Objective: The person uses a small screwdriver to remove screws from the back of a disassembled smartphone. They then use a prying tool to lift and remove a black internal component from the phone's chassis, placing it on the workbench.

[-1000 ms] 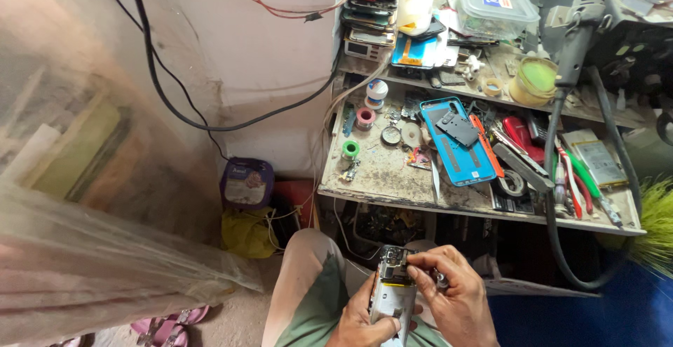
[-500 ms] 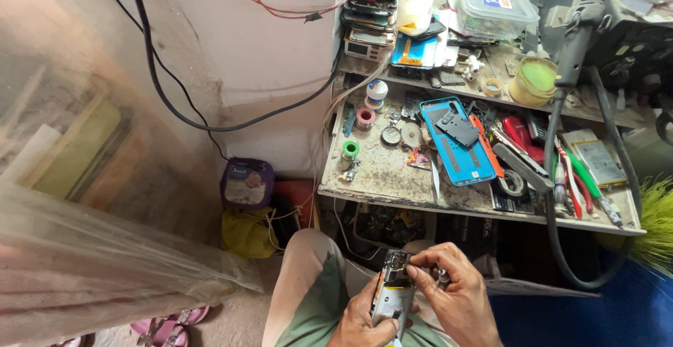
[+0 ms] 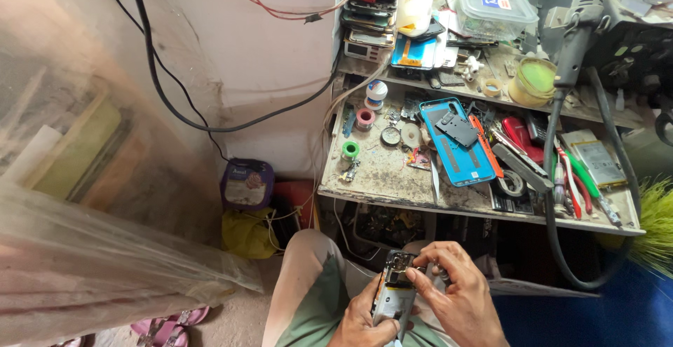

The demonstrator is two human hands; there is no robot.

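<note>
Head view: purple pouch (image 3: 247, 183) beside yellow bag (image 3: 247, 233).

A single camera sits on the person's head and looks steeply down and forward. At the bottom edge, close to the lens, are the hands (image 3: 420, 298) over the lap. Farther off, the cluttered worktop (image 3: 392, 179) fills the upper right, seen from above. The wall (image 3: 266, 52) and the floor at its foot take the left.

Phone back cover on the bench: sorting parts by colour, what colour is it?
Bright blue; the phone back cover shows clearly in the head view.
</note>
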